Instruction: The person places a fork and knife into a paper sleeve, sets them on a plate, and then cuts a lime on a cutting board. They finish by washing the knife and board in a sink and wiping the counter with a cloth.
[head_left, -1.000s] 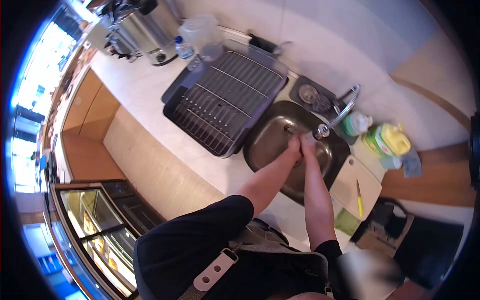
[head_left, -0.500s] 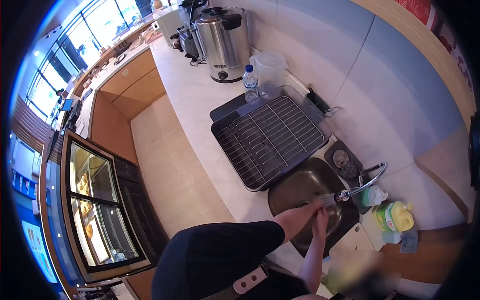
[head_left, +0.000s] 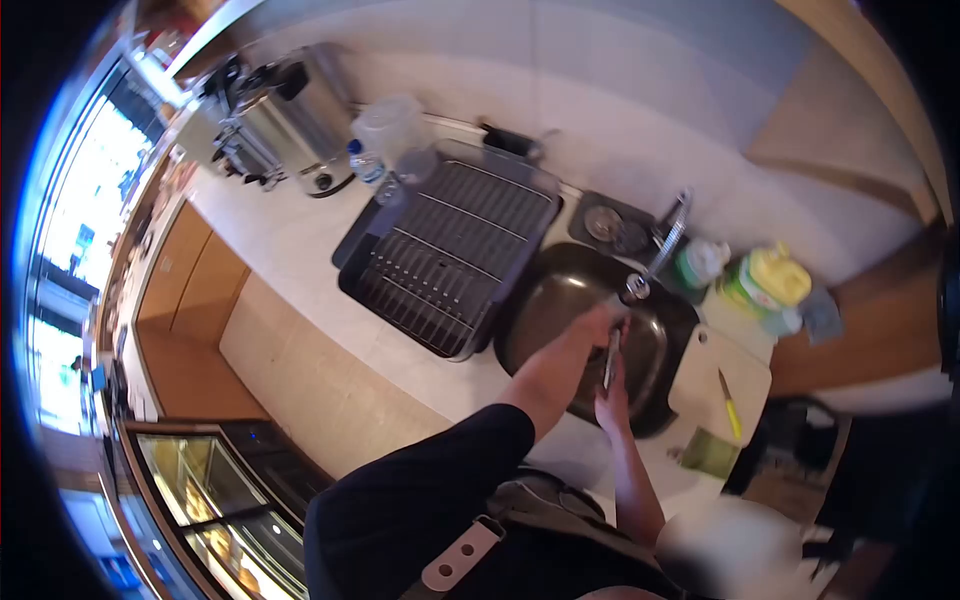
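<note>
Both hands are over the dark sink basin point(head_left: 535, 315), beneath the faucet head point(head_left: 637, 286). My left hand point(head_left: 597, 325) is closed near the upper end of a slim silvery utensil point(head_left: 613, 357), its fingers blurred. Lower down, my right hand point(head_left: 611, 402) grips the same utensil, which points up toward the faucet. Blur and the hands hide what kind of utensil it is. Whether water is running cannot be made out clearly.
Left of the sink stands a dish rack point(head_left: 455, 245), with a water bottle point(head_left: 366, 165) and steel urn point(head_left: 295, 125) beyond. On the right are a yellow jug point(head_left: 770, 280), a cutting board point(head_left: 690, 375), a yellow-handled knife point(head_left: 731, 405) and a green sponge cloth point(head_left: 710, 453). A blurred pale round shape point(head_left: 730, 545) sits lower right.
My view has turned, bringing the knife and cutting board into sight. My hands, earlier together under the spray, are now apart along a slim utensil that did not show before.
</note>
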